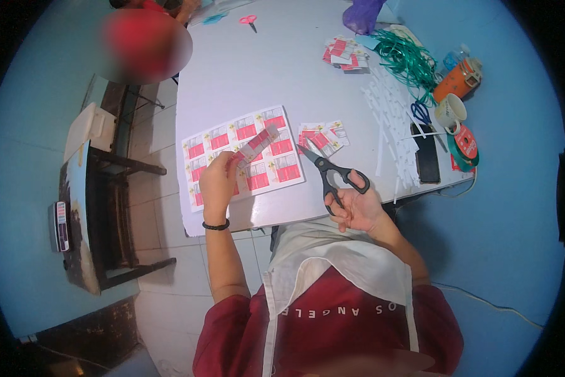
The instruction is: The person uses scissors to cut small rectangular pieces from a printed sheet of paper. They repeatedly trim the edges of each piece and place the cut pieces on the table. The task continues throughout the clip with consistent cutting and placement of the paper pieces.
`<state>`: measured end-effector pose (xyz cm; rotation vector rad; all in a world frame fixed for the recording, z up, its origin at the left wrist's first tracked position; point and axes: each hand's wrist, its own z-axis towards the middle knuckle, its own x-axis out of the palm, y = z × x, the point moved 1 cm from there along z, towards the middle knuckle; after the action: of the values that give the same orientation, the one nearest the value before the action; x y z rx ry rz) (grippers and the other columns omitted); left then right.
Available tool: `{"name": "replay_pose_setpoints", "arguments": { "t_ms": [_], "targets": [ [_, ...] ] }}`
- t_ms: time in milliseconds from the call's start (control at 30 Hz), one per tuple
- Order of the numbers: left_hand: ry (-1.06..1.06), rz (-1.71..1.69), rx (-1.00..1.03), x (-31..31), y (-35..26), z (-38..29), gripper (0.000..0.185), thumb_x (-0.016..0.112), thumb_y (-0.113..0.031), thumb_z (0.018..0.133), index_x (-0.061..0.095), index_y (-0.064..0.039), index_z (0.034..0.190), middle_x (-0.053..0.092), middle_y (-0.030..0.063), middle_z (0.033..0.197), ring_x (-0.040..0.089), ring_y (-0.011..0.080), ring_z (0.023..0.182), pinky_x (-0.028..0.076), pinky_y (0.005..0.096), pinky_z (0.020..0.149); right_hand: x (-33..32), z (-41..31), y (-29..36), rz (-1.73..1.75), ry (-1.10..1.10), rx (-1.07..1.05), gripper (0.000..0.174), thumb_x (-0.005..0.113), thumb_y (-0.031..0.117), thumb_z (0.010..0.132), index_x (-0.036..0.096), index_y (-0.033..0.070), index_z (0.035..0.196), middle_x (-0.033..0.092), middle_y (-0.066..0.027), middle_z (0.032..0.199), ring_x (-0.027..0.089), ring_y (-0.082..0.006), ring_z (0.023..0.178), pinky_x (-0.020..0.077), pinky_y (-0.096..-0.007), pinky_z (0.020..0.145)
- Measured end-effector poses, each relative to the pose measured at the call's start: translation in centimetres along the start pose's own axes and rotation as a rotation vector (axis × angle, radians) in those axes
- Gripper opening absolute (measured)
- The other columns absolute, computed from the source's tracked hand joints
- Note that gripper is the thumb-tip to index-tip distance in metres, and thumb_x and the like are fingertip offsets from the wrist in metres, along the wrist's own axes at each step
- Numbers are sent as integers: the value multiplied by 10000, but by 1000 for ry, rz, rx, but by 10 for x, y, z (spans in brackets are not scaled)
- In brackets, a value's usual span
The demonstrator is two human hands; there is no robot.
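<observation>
My left hand (218,181) pinches one end of a narrow strip of printed labels (256,146), which slants up and to the right. Beneath it lies a stack of printed label sheets (211,160), red and white in a grid. In my right hand (355,205) is a pair of black-handled scissors (327,167), thumb and fingers through the handles. Their blades are spread and point toward the sheets' right edge. Just beyond the blades, a few cut labels (322,136) lie loosely overlapped on the white table (263,70).
A pile of cut labels (343,54) lies farther back. On the right are white paper strips (390,122), green ribbon (405,61), a phone (427,160), a mug (450,113), a ribbon spool (463,148) and an orange bottle (456,80). Pink-handled scissors (249,22) lie near another person (143,45).
</observation>
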<state>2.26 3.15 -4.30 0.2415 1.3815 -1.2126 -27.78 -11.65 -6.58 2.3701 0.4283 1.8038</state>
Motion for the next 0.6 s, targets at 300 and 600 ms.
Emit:
{"name": "replay_pose_setpoints", "arguments": {
  "t_ms": [300, 600],
  "targets": [
    [183, -1043, -65, 12, -33, 32, 262, 597, -56, 947, 554, 9, 1197, 665, 71, 1013, 631, 98, 820, 499, 235, 650, 20, -10, -1, -786, -266, -92, 486, 471, 440, 1000, 590, -21, 1100, 537, -16, 680, 533, -100, 591, 518, -265, 570],
    [384, -1064, -55, 13, -61, 40, 291, 614, -33, 929, 553, 3, 1211, 649, 53, 982, 578, 28, 778, 445, 176, 600, 31, -12, 2, -858, -259, -218, 472, 584, 411, 943, 600, -25, 1123, 573, -2, 696, 544, -79, 604, 401, -189, 568]
  ]
}}
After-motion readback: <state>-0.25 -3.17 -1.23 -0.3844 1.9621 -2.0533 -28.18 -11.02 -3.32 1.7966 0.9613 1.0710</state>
